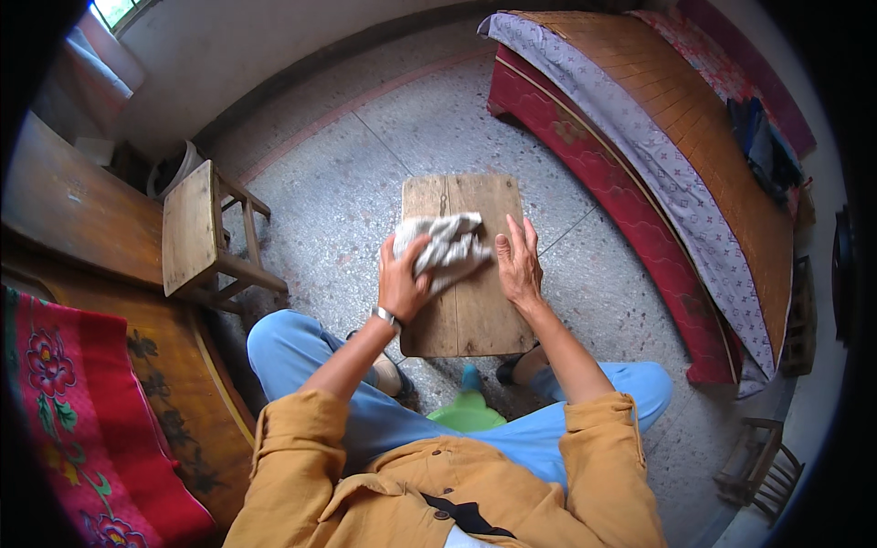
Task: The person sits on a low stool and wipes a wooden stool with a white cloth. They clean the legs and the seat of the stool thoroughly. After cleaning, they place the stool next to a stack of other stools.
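Observation:
A low wooden stool (475, 315) with a plank top stands between my knees. My left hand (405, 279) grips a crumpled, light grey cloth (448, 239) and presses it on the left part of the stool top. On the opposite side, my right hand (520, 263) rests at the stool's right edge, fingers stretched out and slightly apart, holding nothing. The cloth's loose end reaches toward the right thumb. My left fingertips are partly hidden by the cloth.
Another wooden stool (190, 228) stands to the left, before a wooden cabinet (82, 201). A bed with a red side panel (594, 173) runs along the right. Something green (468, 413) sits below my stool. A small wooden chair (758, 466) is at lower right.

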Demonstrator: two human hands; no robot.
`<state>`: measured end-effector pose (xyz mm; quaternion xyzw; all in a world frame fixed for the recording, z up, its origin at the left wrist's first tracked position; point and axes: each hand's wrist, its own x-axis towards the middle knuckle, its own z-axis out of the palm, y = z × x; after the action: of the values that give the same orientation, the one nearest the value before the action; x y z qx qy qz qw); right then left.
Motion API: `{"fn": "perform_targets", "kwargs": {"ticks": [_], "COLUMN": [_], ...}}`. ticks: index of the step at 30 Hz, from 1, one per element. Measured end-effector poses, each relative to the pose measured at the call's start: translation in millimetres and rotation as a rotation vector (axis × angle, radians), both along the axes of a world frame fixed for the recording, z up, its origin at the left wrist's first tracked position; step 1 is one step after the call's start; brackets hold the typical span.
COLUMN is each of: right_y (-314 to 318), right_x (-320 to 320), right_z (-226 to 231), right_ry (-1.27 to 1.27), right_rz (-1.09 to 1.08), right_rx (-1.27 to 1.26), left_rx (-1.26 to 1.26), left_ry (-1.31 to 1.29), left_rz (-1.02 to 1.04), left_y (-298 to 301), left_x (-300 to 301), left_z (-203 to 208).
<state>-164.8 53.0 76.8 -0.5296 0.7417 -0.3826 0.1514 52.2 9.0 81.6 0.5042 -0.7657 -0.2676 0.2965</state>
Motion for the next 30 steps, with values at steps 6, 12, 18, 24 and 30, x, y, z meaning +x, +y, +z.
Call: {"fn": "perform_targets", "kwargs": {"ticks": [6,12,18,24,30], "right_y": [2,0,-1,3,3], "right_x": [-1,-1,3,-3,4], "right_z": [-2,1,3,-2,2], "right_ry": [-0.014,0.018,0.069,0.103,0.068], "right_rz": [-0.027,-0.037,-0.038,-0.071,-0.054], "right_rx": [0.080,0.161,0.122,0.116,0.128], "left_rx": [0.037,-0.027,-0.041,-0.038,0.045], "left_ry": [0.118,0.048,0.160,0.128,0.114], "left_rz": [-0.118,-0.089,0.024,-0.148,-0.105], "left_y": [97,-30,-95,49,60], "left_x": [36,-3,-22,23,27], "left_z": [1,-14,-20,-8,-1]}}
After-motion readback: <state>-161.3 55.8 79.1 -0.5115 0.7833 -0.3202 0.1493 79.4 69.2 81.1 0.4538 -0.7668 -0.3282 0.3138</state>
